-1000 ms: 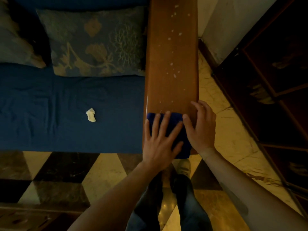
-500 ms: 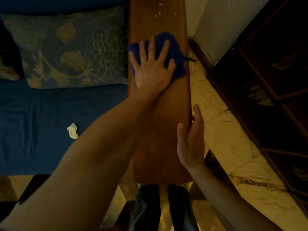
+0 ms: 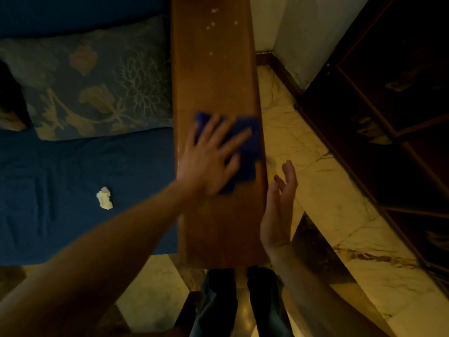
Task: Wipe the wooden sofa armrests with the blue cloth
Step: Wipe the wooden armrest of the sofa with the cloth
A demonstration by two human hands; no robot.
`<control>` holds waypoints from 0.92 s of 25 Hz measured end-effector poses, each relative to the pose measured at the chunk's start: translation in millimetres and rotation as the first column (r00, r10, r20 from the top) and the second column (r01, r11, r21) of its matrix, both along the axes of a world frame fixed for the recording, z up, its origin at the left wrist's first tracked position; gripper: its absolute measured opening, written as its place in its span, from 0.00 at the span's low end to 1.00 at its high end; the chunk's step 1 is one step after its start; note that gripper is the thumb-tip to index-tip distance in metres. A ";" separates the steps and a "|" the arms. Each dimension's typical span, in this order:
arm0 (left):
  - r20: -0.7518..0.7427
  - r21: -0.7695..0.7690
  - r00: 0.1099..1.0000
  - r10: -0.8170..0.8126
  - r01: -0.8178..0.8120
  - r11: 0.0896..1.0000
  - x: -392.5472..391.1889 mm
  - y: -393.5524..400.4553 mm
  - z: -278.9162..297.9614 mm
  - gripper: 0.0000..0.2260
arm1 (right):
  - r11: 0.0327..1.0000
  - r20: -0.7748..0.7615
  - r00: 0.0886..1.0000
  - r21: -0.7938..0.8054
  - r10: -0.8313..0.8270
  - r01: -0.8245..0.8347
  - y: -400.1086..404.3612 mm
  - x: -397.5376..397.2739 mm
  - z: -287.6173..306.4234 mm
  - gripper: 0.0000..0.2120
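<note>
A long wooden armrest (image 3: 213, 76) runs away from me down the middle of the view. Pale specks dot its far end. The blue cloth (image 3: 250, 147) lies about halfway along it, reaching the right edge. My left hand (image 3: 209, 159) presses flat on the cloth with fingers spread, blurred by motion. My right hand (image 3: 279, 205) hovers just off the armrest's right edge, fingers apart and holding nothing.
Left of the armrest is the blue sofa seat (image 3: 60, 178) with a crumpled white scrap (image 3: 105, 198) and a patterned cushion (image 3: 97, 86). A dark wooden cabinet (image 3: 393, 117) stands at the right. Marble floor (image 3: 328, 190) lies between; my legs (image 3: 243, 302) are below the armrest's near end.
My left hand has dragged the cloth back toward me from the far part of the armrest to its middle. My right hand has lifted off the armrest's right edge.
</note>
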State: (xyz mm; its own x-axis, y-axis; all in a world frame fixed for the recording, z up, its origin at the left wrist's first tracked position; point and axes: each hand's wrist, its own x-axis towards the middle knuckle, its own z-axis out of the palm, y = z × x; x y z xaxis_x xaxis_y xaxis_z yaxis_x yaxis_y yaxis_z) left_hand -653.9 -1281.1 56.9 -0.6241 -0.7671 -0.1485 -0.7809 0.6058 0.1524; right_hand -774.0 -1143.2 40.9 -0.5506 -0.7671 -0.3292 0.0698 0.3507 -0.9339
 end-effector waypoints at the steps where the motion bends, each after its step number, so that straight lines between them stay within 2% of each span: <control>1: -0.025 0.007 0.994 0.105 -0.105 0.994 -33.4 -35.4 -0.2 0.22 | 1.000 -0.003 1.000 -0.007 -0.029 0.029 0.8 0.2 -0.4 0.36; 2: 0.014 0.002 0.992 0.127 -0.127 0.992 -63.3 -61.8 0.5 0.22 | 0.998 -0.004 0.998 -0.013 -0.063 0.063 1.3 0.2 -0.1 0.34; 3: 0.087 -0.009 0.994 0.072 -0.072 0.997 -85.3 -75.4 -1.0 0.22 | 0.994 -0.010 0.995 -0.018 -0.104 0.104 2.2 -2.6 0.4 0.33; 5: 0.180 -0.005 0.970 -0.163 0.166 0.986 -100.2 -55.8 -9.7 0.26 | 0.984 -0.033 0.984 -0.038 -0.176 0.175 2.8 -16.6 1.7 0.32; 7: 0.200 0.061 0.864 -0.462 0.460 0.886 -81.4 29.9 -4.3 0.25 | 0.980 -0.093 0.977 -0.063 -0.194 0.189 -1.5 -38.5 7.1 0.31; 9: 0.227 0.156 0.708 -0.669 0.652 0.742 -48.6 124.9 7.7 0.21 | 0.996 -0.190 0.977 -0.028 -0.092 0.089 -16.5 -53.9 19.6 0.28; 10: 0.221 0.180 0.665 -0.713 0.691 0.700 -32.0 155.3 8.1 0.19 | 1.000 -0.242 0.970 0.018 0.015 -0.011 -26.2 -55.8 24.2 0.26; 11: 0.209 0.141 0.668 -0.714 0.702 0.698 -13.9 172.5 -0.1 0.19 | 0.990 -0.298 0.944 0.062 0.141 -0.128 -36.1 -53.6 26.8 0.25; 12: 0.193 0.068 0.738 -0.646 0.647 0.760 5.1 182.3 -9.5 0.20 | 0.961 -0.364 0.889 0.102 0.277 -0.257 -44.4 -48.2 27.2 0.25; 13: 0.174 0.026 0.849 -0.498 0.502 0.865 23.0 189.1 -12.8 0.23 | 0.914 -0.443 0.801 0.152 0.403 -0.376 -50.4 -42.2 25.2 0.26; 14: 0.136 0.017 0.955 -0.263 0.263 0.965 35.8 194.7 -12.3 0.26 | 0.853 -0.521 0.682 0.222 0.514 -0.473 -54.8 -36.5 21.9 0.27; 15: 0.101 0.043 0.994 0.030 -0.035 0.998 41.2 200.2 -8.4 0.26 | 0.784 -0.582 0.546 0.307 0.603 -0.539 -58.3 -29.6 16.8 0.28; 16: 0.083 0.073 0.956 0.283 -0.289 0.955 36.4 205.4 -2.9 0.26 | 0.733 -0.626 0.425 0.387 0.654 -0.559 -58.6 -23.3 11.1 0.29; 17: 0.080 0.113 0.875 0.478 -0.485 0.867 24.9 207.0 1.3 0.25 | 0.713 -0.651 0.351 0.442 0.673 -0.545 -53.9 -19.9 6.6 0.29; 19: 0.071 0.170 0.623 0.779 -0.777 0.606 7.4 182.5 7.8 0.25 | 0.700 -0.659 0.313 0.471 0.684 -0.537 -48.8 -14.5 -0.2 0.30; 20: 0.045 0.205 0.511 0.858 -0.846 0.493 2.5 155.9 9.4 0.25 | 0.696 -0.657 0.308 0.477 0.688 -0.537 -50.8 -14.6 -1.5 0.30; 21: 0.029 0.228 0.467 0.884 -0.864 0.448 -0.4 123.7 10.5 0.26 | 0.684 -0.654 0.292 0.487 0.697 -0.543 -58.9 -16.3 -2.3 0.30; 22: 0.004 0.260 0.490 0.872 -0.842 0.472 -2.3 82.3 10.8 0.26 | 0.673 -0.657 0.270 0.495 0.704 -0.550 -74.0 -18.7 -2.3 0.30; 23: -0.057 0.273 0.548 0.835 -0.796 0.541 -5.4 36.0 7.9 0.25 | 0.675 -0.665 0.261 0.496 0.700 -0.546 -94.7 -21.3 -1.1 0.30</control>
State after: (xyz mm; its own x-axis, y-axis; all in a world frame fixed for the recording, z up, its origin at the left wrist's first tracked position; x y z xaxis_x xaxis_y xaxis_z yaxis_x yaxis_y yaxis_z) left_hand -659.3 -1245.2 64.8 0.2302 -0.9202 -0.3166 -0.8705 -0.3401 0.3558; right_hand -795.3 -1238.0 39.8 0.0135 -0.9800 -0.1983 -0.9167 0.0670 -0.3938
